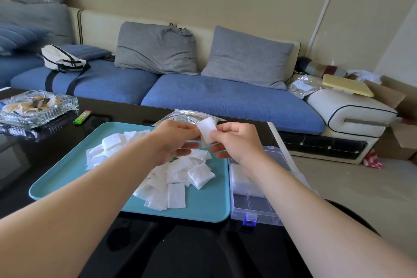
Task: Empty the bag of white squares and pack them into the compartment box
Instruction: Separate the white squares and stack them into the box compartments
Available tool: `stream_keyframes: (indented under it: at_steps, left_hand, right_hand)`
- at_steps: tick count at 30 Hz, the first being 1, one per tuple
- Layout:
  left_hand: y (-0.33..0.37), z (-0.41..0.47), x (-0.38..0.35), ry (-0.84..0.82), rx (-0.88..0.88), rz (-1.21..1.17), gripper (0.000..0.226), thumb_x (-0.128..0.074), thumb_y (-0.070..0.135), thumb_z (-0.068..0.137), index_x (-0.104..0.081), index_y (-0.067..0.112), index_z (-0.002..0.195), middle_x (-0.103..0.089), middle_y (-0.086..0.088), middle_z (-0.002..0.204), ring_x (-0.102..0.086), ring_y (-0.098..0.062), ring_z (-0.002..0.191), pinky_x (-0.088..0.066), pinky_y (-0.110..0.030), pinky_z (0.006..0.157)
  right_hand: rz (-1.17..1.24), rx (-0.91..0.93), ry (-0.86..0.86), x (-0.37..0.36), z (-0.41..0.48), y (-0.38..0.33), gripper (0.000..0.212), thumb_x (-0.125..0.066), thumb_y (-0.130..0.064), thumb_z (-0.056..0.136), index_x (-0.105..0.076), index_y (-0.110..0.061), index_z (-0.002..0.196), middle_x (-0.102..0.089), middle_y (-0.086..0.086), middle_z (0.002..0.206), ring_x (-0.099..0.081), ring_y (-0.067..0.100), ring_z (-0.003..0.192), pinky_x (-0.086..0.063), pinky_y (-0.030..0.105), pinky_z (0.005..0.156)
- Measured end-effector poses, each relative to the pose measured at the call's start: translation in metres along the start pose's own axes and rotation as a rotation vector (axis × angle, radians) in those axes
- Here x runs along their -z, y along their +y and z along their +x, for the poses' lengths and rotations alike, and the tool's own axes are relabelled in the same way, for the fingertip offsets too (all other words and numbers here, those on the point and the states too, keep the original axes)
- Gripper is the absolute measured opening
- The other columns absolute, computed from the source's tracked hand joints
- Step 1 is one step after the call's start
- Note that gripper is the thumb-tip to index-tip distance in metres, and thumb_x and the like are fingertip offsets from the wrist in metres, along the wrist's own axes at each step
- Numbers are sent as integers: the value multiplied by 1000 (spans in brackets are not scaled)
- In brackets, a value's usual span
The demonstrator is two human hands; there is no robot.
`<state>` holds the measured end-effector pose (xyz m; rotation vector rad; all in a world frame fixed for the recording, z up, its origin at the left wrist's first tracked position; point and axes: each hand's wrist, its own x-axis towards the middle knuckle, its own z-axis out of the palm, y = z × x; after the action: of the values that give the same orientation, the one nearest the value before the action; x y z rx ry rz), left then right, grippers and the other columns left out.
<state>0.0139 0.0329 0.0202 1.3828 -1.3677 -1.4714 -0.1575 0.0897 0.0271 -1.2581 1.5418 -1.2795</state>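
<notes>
Stack of white squares held above the tray, pinched between left hand and right hand, fingers of both curled onto it. Loose pile of squares on teal tray below. Open compartment box just right of the tray, one far compartment filled white. Silver bag behind the hands.

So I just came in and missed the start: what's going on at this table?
A person pinches a small stack of white squares between the left hand and right hand, above a teal tray. Many more lie in a loose pile on it. The silver bag lies flat behind. The clear compartment box stands open right of the tray, one compartment filled, near ones empty.
</notes>
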Motion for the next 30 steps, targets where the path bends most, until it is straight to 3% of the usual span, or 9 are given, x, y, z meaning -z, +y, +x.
stream_keyframes:
  at_steps: [4,10,20,24,27,30]
  left_hand:
    - [0,2,-3,-47,1,-95,22,-70,18,100,-73,11,120,-78,-11,111,-79,-26,96,-64,-43,90]
    - [2,-2,-3,-84,-27,-100,20,-67,15,101,-73,6,119,-79,-13,107,-79,-24,94,-65,-35,83]
    - [4,-4,-6,-121,-49,-133,23,-64,15,103,-69,3,123,-78,-15,110,-78,-28,98,-62,-45,94]
    - [5,-9,-6,-165,-89,-131,28,-77,18,95,-72,0,116,-79,-16,104,-78,-28,97,-62,-41,93]
    - [1,-4,-7,22,-93,-71,24,-81,13,91,-72,2,110,-78,-18,106,-79,-29,93,-65,-40,83]
    - [-1,3,-5,240,-101,-14,11,-76,8,92,-68,9,99,-69,-12,115,-75,-32,96,-67,-36,68]
  right_hand:
    - [-44,-13,22,-1,-1,2,6,-81,-14,90,-78,-13,95,-80,3,84,-78,21,66,-59,26,54]
    - [-96,-5,49,-2,3,6,4,-80,-14,89,-77,-15,92,-80,3,82,-78,21,64,-58,27,55]
    - [-147,28,75,-3,2,7,3,-77,-13,90,-76,-15,88,-79,4,79,-77,21,60,-59,29,54]
    - [-155,58,46,-2,0,6,7,-80,-19,91,-76,-14,88,-79,4,78,-77,22,60,-61,31,55]
    - [-319,186,6,-3,3,15,27,-69,-30,101,-73,-12,82,-76,3,70,-74,25,58,-61,38,57]
    - [-756,305,-85,-9,6,28,41,-52,-30,103,-59,-12,67,-68,10,70,-64,35,78,-56,47,68]
